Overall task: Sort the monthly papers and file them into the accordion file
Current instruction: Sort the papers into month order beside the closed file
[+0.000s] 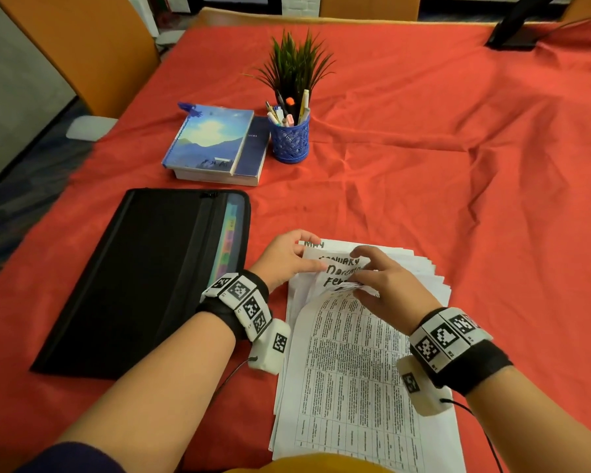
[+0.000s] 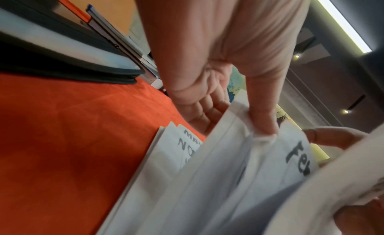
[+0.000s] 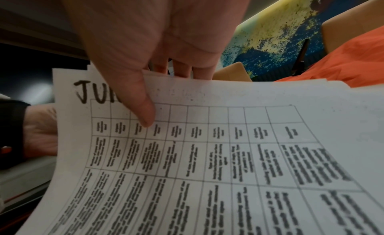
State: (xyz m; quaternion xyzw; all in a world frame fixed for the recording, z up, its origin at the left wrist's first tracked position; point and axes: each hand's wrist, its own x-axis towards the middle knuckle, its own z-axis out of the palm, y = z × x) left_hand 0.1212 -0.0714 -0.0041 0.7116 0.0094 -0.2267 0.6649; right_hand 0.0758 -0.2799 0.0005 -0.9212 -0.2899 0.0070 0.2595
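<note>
Pens and markers stand upright in a blue lattice cup [image 1: 289,141] at the far middle of the counter [image 1: 458,172], just in front of a small green plant [image 1: 296,61]. Left of the cup, a spiral notebook with a sky picture [image 1: 210,139] lies on a thicker dark-blue book [image 1: 253,150]. Nearer, the black accordion file [image 1: 144,274] lies flat and closed, coloured tabs showing through its clear strip along the right edge; what its pockets hold cannot be told.

A creased red cloth covers the counter. Orange chairs [image 1: 82,49] stand at the far side and the far left, and a black stand [image 1: 519,25] sits at the far right corner.

The papers [image 1: 355,370] lie in a fanned stack just right of the file, long axis running away from the person, hand-lettered month headings at the far end. The left hand [image 1: 287,257] pinches the far left edges of several sheets between thumb and fingers. The right hand [image 1: 386,281] grips the far end of the top printed sheets, thumb on the table grid beside a "JU…" heading, lifting them into a curl above the stack.
</note>
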